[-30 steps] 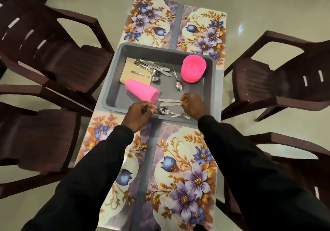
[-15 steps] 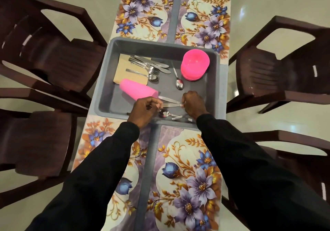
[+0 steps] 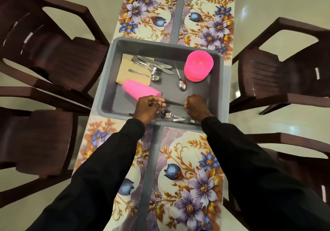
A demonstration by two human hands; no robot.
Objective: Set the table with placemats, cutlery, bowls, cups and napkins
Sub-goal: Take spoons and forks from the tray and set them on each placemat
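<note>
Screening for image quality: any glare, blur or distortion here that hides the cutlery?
Head view: wide-angle lens bows the chairs outward; glare spots on the floor; tray evenly lit and sharp; the piece of cutlery held between left hand and right hand looks dark, slightly smeared.

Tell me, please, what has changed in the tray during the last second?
The left hand reached to the knife near the front of the tray, and now it and the right hand pinch it, one at each end. The pink cup, the pink bowls, the spoon by the near wall and the other cutlery stayed put.
</note>
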